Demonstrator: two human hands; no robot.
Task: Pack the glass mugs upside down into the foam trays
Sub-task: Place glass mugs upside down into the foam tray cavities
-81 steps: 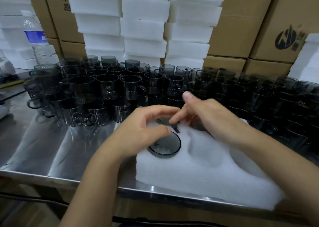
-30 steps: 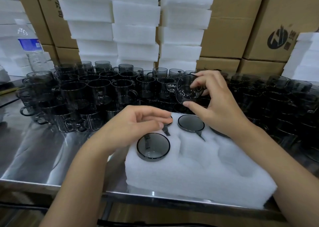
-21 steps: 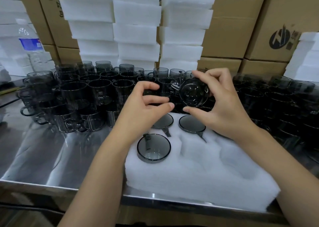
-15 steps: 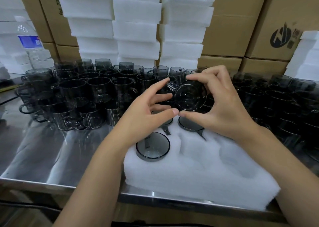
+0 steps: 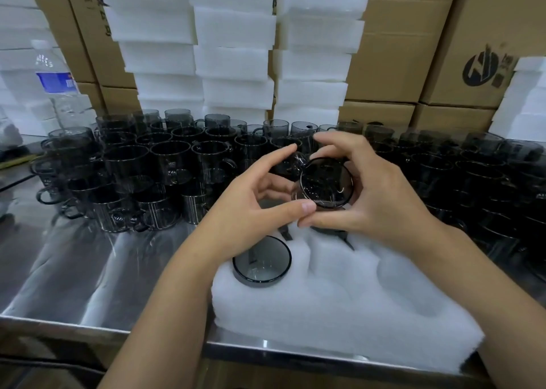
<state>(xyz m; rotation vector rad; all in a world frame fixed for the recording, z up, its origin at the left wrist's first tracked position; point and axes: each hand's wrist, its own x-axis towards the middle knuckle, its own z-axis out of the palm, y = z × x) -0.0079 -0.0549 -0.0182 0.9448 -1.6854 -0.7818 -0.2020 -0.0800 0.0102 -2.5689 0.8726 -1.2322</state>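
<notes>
A smoky glass mug (image 5: 326, 183) is held above the white foam tray (image 5: 339, 306), its round base turned toward me. My right hand (image 5: 375, 190) grips it between thumb and fingers. My left hand (image 5: 251, 208) pinches its left side with thumb and forefinger. One mug (image 5: 261, 263) sits upside down in the tray's front left pocket. Other upside-down mugs behind it are mostly hidden by my hands. Two pockets on the tray's right side hold nothing.
Rows of dark glass mugs (image 5: 165, 167) crowd the steel table (image 5: 65, 270) behind and to the right of the tray. Stacks of foam trays (image 5: 233, 49) and cardboard boxes (image 5: 393, 57) stand behind them. A water bottle (image 5: 56, 84) stands at the far left.
My right hand lifted a mug from the rows and turned its base toward me. My left hand rose from the tray and took hold of the mug's left side.
</notes>
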